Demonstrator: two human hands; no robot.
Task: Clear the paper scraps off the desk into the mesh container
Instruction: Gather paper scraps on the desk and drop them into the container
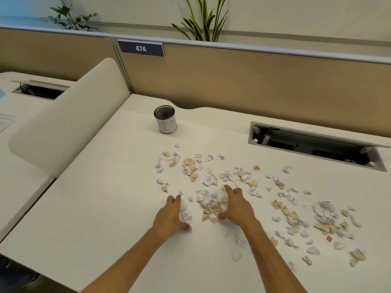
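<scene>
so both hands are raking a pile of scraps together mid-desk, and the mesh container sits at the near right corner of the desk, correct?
Not quite. The head view shows the mesh container at the far left, near the partition. The left hand and right hand do flank a pile of paper scraps mid-desk.

The scene is seen from a single head-worn wide-angle camera, aimed forward and down over the desk (105, 208). The near edge is cut off at the bottom; the far partition (232, 81) and plants (203, 22) are taken in at the top. Straight edges are bent by the lens.
</scene>
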